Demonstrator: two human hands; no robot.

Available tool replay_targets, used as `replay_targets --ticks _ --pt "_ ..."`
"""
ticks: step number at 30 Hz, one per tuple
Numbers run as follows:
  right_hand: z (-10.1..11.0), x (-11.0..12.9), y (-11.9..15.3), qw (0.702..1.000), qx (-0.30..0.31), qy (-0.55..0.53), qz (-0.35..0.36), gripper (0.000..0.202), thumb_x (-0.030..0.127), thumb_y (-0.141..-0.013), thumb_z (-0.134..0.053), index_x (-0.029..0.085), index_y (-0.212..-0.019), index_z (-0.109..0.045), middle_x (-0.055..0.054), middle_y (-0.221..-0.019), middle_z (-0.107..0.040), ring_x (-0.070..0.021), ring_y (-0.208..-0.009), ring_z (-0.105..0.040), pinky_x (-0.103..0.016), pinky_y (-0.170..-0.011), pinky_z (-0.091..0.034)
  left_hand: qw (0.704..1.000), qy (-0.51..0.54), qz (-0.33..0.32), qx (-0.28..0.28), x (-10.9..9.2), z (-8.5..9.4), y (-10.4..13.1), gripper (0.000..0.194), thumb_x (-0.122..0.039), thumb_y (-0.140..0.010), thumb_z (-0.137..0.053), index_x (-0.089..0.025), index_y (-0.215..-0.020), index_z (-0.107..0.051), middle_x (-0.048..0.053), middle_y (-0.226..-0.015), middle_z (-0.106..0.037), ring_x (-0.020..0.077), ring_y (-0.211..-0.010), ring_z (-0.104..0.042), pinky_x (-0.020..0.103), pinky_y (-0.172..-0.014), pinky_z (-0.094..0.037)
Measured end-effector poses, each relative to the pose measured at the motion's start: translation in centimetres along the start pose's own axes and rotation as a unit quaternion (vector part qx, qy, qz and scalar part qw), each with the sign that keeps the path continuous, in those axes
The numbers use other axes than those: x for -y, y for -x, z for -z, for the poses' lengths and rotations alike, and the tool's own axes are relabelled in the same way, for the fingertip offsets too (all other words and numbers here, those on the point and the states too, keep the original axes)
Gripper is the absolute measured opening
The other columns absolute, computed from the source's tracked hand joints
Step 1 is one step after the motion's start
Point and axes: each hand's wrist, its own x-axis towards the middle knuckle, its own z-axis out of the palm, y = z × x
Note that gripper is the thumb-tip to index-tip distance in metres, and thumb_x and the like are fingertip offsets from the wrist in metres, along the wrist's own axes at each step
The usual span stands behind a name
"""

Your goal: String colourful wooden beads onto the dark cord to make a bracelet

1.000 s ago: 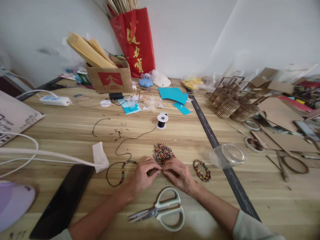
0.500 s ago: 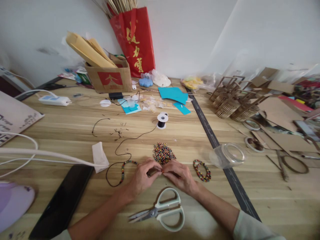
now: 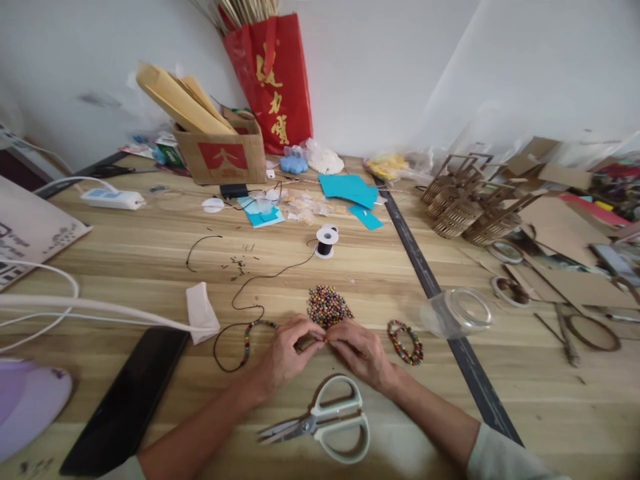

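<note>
My left hand (image 3: 294, 348) is closed in a pinch on the end of a black cord, most of which its fingers hide. Multicoloured beads are threaded along the cord's curved part (image 3: 247, 340) on the left. Meeting it at the fingertips, my right hand (image 3: 363, 352) pinches a tiny orange-red bead (image 3: 326, 339). Just beyond both hands lies a heap of loose coloured beads (image 3: 329, 308). The cord runs back to a white spool (image 3: 326, 243) wound with black. A coiled bead bracelet (image 3: 406, 343) rests right of my right hand.
Pale-handled scissors (image 3: 342, 423) lie nearest me, blades leftward. A black phone (image 3: 127, 400) and white cables (image 3: 115, 307) are at left. A clear plastic jar (image 3: 457, 313) lies at right, by small woven baskets (image 3: 455, 213). A cardboard box (image 3: 225, 157) and red bag (image 3: 280, 80) stand behind.
The whole view has shifted slightly. Both hands keep their pinch at the same spot, with only a slight movement of the fingertips around the bead.
</note>
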Motion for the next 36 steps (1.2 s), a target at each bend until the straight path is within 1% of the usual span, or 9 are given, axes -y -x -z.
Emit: replay_targets --ticks 7,12,16,18,22,25,28,32,36 --pt "0.1 0.1 0.2 0.998 -0.002 0.058 0.014 0.014 0.017 -0.099 -0.046 0.019 -0.099 -0.060 -0.009 -0.090 -0.065 -0.0184 -0.083 -0.061 -0.031 -0.074 -0.053 1.000 0.000 0.004 -0.001 -0.5 0.3 0.0 0.005 -0.013 -0.084 -0.062 -0.015 -0.083 -0.066 0.005 -0.081 -0.070 0.0177 -0.079 -0.065 0.027 -0.075 -0.051" --pt "0.2 0.4 0.4 0.995 -0.041 0.073 0.058 0.015 0.012 -0.096 -0.047 0.019 -0.103 -0.059 -0.009 -0.092 -0.061 -0.0200 -0.086 -0.058 -0.034 -0.076 -0.052 0.997 0.032 0.067 -0.023 -1.4 1.2 -0.1 0.020 -0.023 -0.095 -0.046 -0.017 -0.095 -0.065 0.006 -0.091 -0.070 0.0186 -0.088 -0.065 0.029 -0.082 -0.049" --pt "0.2 0.7 0.4 0.993 -0.049 0.074 0.072 0.018 0.010 -0.095 -0.046 0.019 -0.105 -0.057 -0.009 -0.092 -0.059 -0.0201 -0.086 -0.056 -0.034 -0.075 -0.052 0.992 0.060 0.093 -0.056 -1.5 1.7 -0.1 0.027 -0.027 -0.098 -0.037 -0.017 -0.098 -0.063 0.006 -0.094 -0.068 0.0189 -0.092 -0.063 0.029 -0.084 -0.048" --pt "0.3 0.7 0.3 0.993 -0.050 0.075 0.072 0.018 0.010 -0.095 -0.046 0.019 -0.105 -0.057 -0.009 -0.092 -0.058 -0.0201 -0.085 -0.056 -0.035 -0.074 -0.052 0.992 0.065 0.096 -0.056 -1.6 1.8 0.0 0.030 -0.028 -0.099 -0.036 -0.017 -0.099 -0.063 0.007 -0.096 -0.068 0.0191 -0.095 -0.062 0.029 -0.085 -0.047" --pt "0.2 0.5 0.4 0.994 -0.044 0.076 0.071 0.017 0.010 -0.095 -0.047 0.019 -0.104 -0.057 -0.009 -0.093 -0.057 -0.0203 -0.086 -0.055 -0.037 -0.076 -0.051 0.996 0.069 0.064 -0.011 -1.7 1.7 -0.1 0.028 -0.026 -0.098 -0.040 -0.016 -0.098 -0.066 0.008 -0.097 -0.067 0.0197 -0.096 -0.061 0.031 -0.087 -0.047" --pt "0.0 0.3 0.5 0.994 -0.040 0.081 0.066 0.016 0.010 -0.095 -0.048 0.019 -0.104 -0.058 -0.009 -0.094 -0.058 -0.0201 -0.086 -0.055 -0.037 -0.076 -0.051 0.998 0.063 -0.002 0.019 -1.3 1.1 -0.2 0.018 -0.025 -0.092 -0.054 -0.015 -0.093 -0.069 0.009 -0.090 -0.069 0.0208 -0.091 -0.063 0.033 -0.084 -0.049" --pt "0.0 0.2 0.5 0.993 -0.035 0.090 0.062 0.016 0.013 -0.096 -0.047 0.019 -0.105 -0.059 -0.009 -0.093 -0.059 -0.0202 -0.086 -0.055 -0.037 -0.075 -0.051 0.997 0.050 -0.053 0.029 -0.5 0.3 -0.3 0.008 -0.022 -0.084 -0.067 -0.014 -0.086 -0.070 0.008 -0.081 -0.070 0.0203 -0.082 -0.063 0.032 -0.077 -0.051" --pt "0.0 0.3 0.3 0.992 -0.029 0.098 0.073 0.016 0.014 -0.096 -0.048 0.019 -0.105 -0.059 -0.008 -0.091 -0.060 -0.0208 -0.086 -0.056 -0.037 -0.076 -0.051 0.997 0.042 -0.059 0.009 0.1 -0.3 -0.2 0.006 -0.017 -0.083 -0.068 -0.014 -0.078 -0.069 0.007 -0.073 -0.069 0.0185 -0.074 -0.062 0.030 -0.070 -0.050" --pt "0.0 0.3 0.2 0.992 -0.026 0.101 0.073 0.016 0.015 -0.096 -0.048 0.019 -0.106 -0.060 -0.008 -0.090 -0.061 -0.0208 -0.085 -0.057 -0.037 -0.076 -0.050 0.998 0.042 -0.043 0.004 0.3 -0.2 -0.2 0.010 -0.017 -0.083 -0.067 -0.014 -0.074 -0.069 0.006 -0.071 -0.070 0.0178 -0.071 -0.062 0.030 -0.069 -0.050"
